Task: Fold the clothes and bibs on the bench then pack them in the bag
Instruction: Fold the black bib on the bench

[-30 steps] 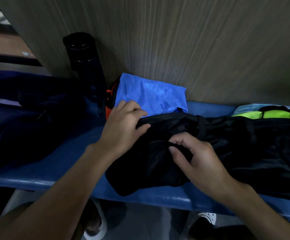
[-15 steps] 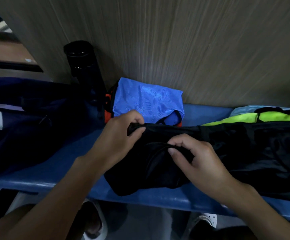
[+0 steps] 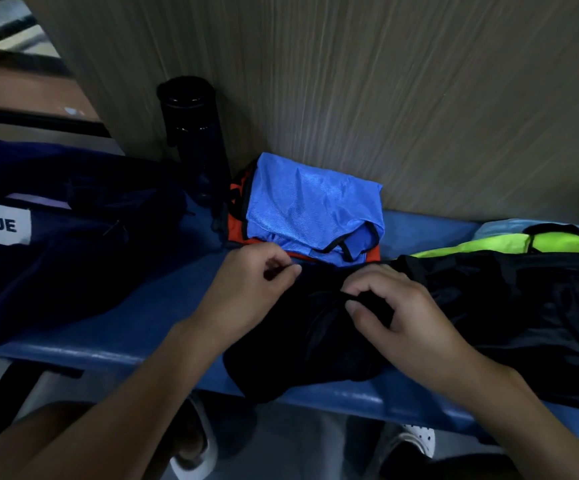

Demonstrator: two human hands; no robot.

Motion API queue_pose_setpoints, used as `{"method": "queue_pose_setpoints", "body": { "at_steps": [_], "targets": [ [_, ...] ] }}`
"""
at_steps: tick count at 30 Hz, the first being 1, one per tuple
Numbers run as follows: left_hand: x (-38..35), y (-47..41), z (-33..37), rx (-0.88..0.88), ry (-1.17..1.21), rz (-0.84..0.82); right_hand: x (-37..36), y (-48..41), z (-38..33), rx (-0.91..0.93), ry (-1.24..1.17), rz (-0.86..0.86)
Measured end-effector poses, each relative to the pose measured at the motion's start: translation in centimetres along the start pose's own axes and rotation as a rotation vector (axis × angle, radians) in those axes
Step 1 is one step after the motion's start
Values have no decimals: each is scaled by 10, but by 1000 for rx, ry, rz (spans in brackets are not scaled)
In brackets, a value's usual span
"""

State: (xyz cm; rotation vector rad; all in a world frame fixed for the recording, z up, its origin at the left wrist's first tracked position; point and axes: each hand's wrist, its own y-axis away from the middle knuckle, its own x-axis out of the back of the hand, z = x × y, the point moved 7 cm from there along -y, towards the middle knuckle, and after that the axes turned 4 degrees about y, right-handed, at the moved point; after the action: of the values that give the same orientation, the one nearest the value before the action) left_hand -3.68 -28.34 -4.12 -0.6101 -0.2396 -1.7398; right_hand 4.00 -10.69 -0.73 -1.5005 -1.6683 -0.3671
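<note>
Left grip: the left hand (image 3: 246,289) is curled, thumb and forefinger closed at the far left corner of the garment (image 3: 301,358). The cloth is dark there, so this pinch is likely rather than plain.
Right grip: the right hand (image 3: 402,317) pinches a raised ridge of the garment between thumb and fingers, near its middle.
Why held so: two pinches along one edge probably let the cloth be lifted and laid over itself in a straight fold.
Garment: black, thin and faintly glossy, and rumpled. It lies along the front of the bench (image 3: 163,306). Its left end is bunched and sags over the front edge, and the rest trails off to the right.
Folded pile: a blue bib (image 3: 308,206) sits on an orange bib (image 3: 236,223) against the wall, just behind the hands, seemingly parked until packing.
Waiting: a green bib (image 3: 558,242) lies at the right, just behind the garment.
Bag: the navy bag (image 3: 56,254) lies on the bench to the left, with a bottle (image 3: 194,133) standing between it and the pile.
Handling: such slack cloth will likely slip, so the folds need pressing flat.
</note>
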Motion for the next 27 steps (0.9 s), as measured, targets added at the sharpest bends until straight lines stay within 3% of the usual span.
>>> {"method": "queue_pose_setpoints", "body": {
  "at_steps": [8,13,19,22,27],
  "targets": [
    [-14,-10,-22,207,-428,-165,-4,0,8,-28,43,-84],
    [-28,-13,-28,209,-288,-247,-1,5,10,-37,45,-81],
    [-14,-10,-1,-41,-68,-54,5,7,10,-25,46,-57],
    [-12,-7,2,-63,-15,-44,4,8,10,-34,27,-66],
    [-11,-12,-3,-75,-151,-56,2,14,12,-74,27,-80]
  ]
}}
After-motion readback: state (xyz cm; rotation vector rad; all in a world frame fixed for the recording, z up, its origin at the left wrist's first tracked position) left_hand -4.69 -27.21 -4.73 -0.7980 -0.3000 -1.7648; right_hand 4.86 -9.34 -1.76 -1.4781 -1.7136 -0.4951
